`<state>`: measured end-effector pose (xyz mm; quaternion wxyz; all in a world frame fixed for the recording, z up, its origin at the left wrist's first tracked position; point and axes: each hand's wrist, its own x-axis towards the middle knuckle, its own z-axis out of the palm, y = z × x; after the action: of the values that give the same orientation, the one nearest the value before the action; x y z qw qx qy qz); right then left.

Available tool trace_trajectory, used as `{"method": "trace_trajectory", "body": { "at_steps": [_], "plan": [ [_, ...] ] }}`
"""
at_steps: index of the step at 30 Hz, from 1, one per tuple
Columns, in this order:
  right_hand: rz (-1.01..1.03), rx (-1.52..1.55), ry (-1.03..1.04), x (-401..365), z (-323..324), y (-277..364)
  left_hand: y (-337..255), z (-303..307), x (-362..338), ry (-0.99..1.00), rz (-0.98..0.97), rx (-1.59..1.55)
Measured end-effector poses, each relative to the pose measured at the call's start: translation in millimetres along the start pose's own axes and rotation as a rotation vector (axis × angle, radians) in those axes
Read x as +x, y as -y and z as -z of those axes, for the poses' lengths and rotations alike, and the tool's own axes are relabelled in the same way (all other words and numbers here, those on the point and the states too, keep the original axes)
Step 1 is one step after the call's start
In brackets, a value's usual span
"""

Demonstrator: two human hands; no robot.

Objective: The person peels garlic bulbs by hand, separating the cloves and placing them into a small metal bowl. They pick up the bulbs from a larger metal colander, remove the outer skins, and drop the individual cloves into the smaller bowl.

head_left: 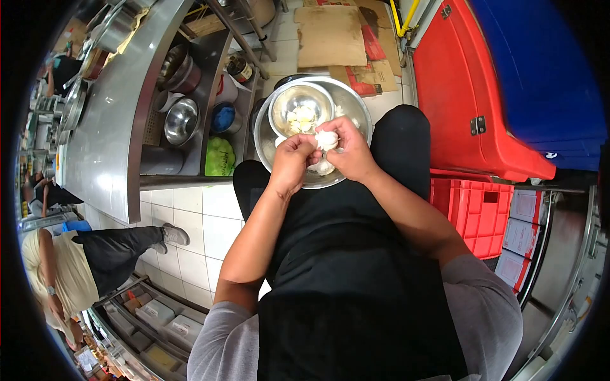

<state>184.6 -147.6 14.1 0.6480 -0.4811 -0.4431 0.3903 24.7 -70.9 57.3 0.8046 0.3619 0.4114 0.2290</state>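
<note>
A white garlic bulb (326, 140) is held between my two hands over a large metal bowl (360, 105) at my lap. My right hand (351, 152) is closed around the bulb from the right. From the other side, my left hand (295, 163) pinches at the bulb's edge, its fingertips partly hidden. A smaller metal bowl (279, 105) sits inside the large one and holds several pale garlic cloves (300, 118). Another garlic bulb (324, 167) shows below my hands in the large bowl, partly covered by them.
A steel table (105, 127) with shelved bowls and pots stands at left. Flattened cardboard (330, 38) lies on the floor ahead. At right are a red and blue container (451, 82) and a red crate (476, 213). A person (70, 260) stands at far left.
</note>
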Motion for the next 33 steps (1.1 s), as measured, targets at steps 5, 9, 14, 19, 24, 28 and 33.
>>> {"method": "trace_trajectory", "body": {
  "at_steps": [5, 9, 14, 19, 24, 28, 33],
  "plan": [
    [0.033, -0.245, -0.004, -4, -7, 21, 9, -2, 0, -0.031, -0.231, 0.222],
    [0.133, -0.373, -0.015, -4, -9, 21, 22, -7, 3, -0.164, -0.263, 0.151],
    [0.172, -0.279, -0.02, -7, -9, 12, 24, -12, 4, -0.167, -0.337, 0.214],
    [0.039, 0.137, -0.062, 1, -1, 13, 20, 3, 3, -0.094, -0.152, 0.191],
    [-0.105, 0.261, -0.088, 5, 14, 11, 3, 11, -17, -0.025, -0.488, 1.387],
    [-0.233, 0.272, -0.061, 7, 12, 10, 4, 12, -20, -0.093, -0.716, 1.43],
    [-0.336, 0.329, -0.061, 7, 6, 17, -7, 18, -16, -0.216, -0.598, 1.323]
  ]
}}
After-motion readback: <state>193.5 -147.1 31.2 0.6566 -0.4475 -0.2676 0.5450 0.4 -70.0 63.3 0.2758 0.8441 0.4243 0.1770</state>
